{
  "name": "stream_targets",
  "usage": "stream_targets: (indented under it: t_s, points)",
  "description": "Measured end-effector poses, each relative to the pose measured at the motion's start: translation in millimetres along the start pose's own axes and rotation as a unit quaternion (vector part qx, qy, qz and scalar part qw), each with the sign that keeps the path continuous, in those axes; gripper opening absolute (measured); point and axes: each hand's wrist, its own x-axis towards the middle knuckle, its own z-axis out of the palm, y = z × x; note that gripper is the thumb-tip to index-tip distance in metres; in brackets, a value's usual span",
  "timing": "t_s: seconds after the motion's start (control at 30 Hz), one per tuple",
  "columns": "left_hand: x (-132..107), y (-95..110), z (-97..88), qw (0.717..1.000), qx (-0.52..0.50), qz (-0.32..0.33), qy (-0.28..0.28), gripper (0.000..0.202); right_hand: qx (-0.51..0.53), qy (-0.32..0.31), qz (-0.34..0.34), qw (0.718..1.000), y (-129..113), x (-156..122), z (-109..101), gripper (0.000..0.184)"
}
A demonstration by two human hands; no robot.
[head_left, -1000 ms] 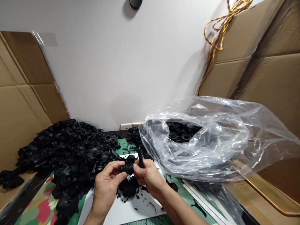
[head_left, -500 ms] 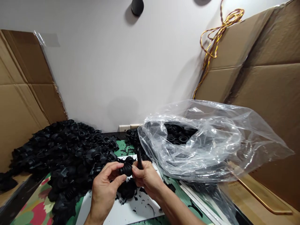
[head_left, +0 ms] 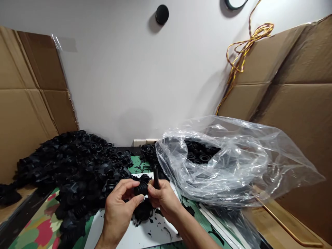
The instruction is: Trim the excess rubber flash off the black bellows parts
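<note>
My left hand (head_left: 118, 211) is closed around a small black ribbed rubber boot (head_left: 140, 188), held by its side between thumb and fingers. My right hand (head_left: 166, 197) grips a dark, pen-like tool (head_left: 156, 177) that points upward. The right thumb and fingertip are pinched at the boot's right edge; the tool's working end is hidden in the hand. Below the hands, a clump of black rubber (head_left: 143, 210) and scattered black trimmings lie on a white board (head_left: 153, 231).
A large heap of black rubber pieces (head_left: 77, 162) spreads at left, beside a cardboard panel (head_left: 26, 86). On the right, a clear plastic bag (head_left: 238, 166) holds black ribbed parts. Behind it stand a cardboard box (head_left: 298, 86) and a bundled yellow-brown wire (head_left: 242, 52).
The whole view has shifted slightly, so the surroundings appear lower and farther right. Both hands keep nearly the same grip on the boot and the tool.
</note>
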Motion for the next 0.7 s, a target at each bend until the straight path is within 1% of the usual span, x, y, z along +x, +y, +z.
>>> stream_targets:
  t_s: [0.1,0.17,0.23,0.3,0.37,0.47,0.53,0.6,0.7]
  points:
    - [-0.5,0.2,-0.6,1.0,-0.004,-0.003,-0.013,0.022,-0.078,0.016,-0.051,0.996,-1.8,-3.2,2.3,0.034]
    - [0.0,0.2,-0.9,1.0,-0.009,-0.013,-0.019,0.023,-0.149,0.028,-0.108,0.982,-4.2,-5.5,4.5,0.023]
    - [0.8,0.3,-1.1,0.999,-0.013,-0.024,-0.021,0.024,-0.203,0.034,-0.16,0.965,-6.5,-7.0,6.7,0.019]
    - [1.2,0.9,-1.1,0.999,-0.017,-0.033,-0.022,0.025,-0.226,0.038,-0.183,0.956,-7.5,-7.4,8.3,0.019]
    - [1.1,2.4,-0.7,0.998,-0.023,-0.049,-0.026,0.026,-0.223,0.039,-0.175,0.958,-6.7,-6.8,8.9,0.017]
    - [0.5,6.1,0.0,0.994,-0.037,-0.087,-0.047,0.028,-0.189,0.046,-0.13,0.972,-3.5,-5.2,8.9,0.015]
    - [0.1,8.2,0.1,0.993,-0.033,-0.094,-0.057,0.027,-0.167,0.052,-0.103,0.979,-1.6,-4.5,9.0,0.014]
    - [-0.2,9.2,-0.1,0.996,-0.002,-0.076,-0.054,0.025,-0.153,0.054,-0.091,0.982,-0.8,-4.2,9.4,0.015]
    - [-0.5,9.1,-1.0,0.997,0.056,-0.018,-0.045,0.022,-0.142,0.053,-0.089,0.984,-1.6,-4.2,10.0,0.015]
